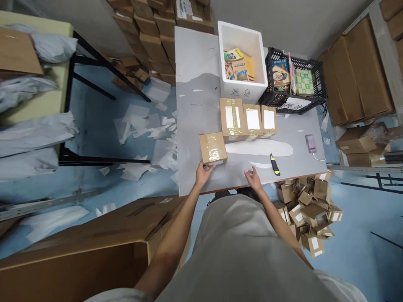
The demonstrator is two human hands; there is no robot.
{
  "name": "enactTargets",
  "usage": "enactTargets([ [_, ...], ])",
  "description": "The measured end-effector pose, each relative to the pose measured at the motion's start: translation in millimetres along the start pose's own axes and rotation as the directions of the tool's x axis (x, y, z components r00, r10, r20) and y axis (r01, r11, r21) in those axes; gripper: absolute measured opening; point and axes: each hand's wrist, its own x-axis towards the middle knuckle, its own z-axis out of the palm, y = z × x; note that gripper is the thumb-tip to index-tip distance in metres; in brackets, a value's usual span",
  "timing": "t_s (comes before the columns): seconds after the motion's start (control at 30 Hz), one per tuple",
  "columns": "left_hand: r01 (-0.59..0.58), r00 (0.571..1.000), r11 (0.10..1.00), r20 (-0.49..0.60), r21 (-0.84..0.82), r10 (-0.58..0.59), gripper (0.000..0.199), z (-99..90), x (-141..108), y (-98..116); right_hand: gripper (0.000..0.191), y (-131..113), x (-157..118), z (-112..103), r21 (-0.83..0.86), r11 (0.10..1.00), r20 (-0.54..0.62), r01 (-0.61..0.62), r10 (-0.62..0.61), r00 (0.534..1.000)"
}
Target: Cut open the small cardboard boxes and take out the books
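Observation:
On the grey tabletop (198,121) a small taped cardboard box (213,147) sits near the front left. My left hand (204,173) touches its near edge, fingers apart. Farther right, my right hand (253,178) hovers over the front of the table with its fingers spread and nothing in them. A black and yellow utility knife (275,165) lies to the right of that hand. Behind them, three taped boxes with white labels stand side by side: a larger one (232,119), a middle one (252,121) and a right one (268,120).
At the back stand a white foam box (242,87) with books and a black crate (294,97) with books. A phone (310,143) with a cable lies at the right. Small boxes (315,214) pile up on the floor; a large open carton (94,235) is at lower left.

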Motion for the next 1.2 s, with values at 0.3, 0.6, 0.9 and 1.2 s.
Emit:
enactTargets([
  [0.3,0.047,0.997,0.999,-0.062,-0.015,-0.047,0.064,-11.6,-32,-5,0.082,-207,72,34,-0.244,0.571,0.27,0.784,-0.737,0.62],
  [0.6,0.078,0.967,0.995,-0.238,-0.06,-0.09,0.052,3.8,-88,-31,0.098,-187,58,62,-0.35,0.478,0.403,0.805,-0.699,0.59],
  [0.9,0.093,0.95,0.995,-0.296,-0.03,-0.098,0.047,51.2,-75,-25,0.102,-43,62,-45,-0.119,0.597,0.375,0.793,-0.713,0.593],
  [1.2,0.013,0.991,1.0,-0.136,-0.027,-0.016,0.043,110.5,-64,4,0.098,86,86,-89,0.172,0.896,0.265,0.409,-0.442,0.857],
])
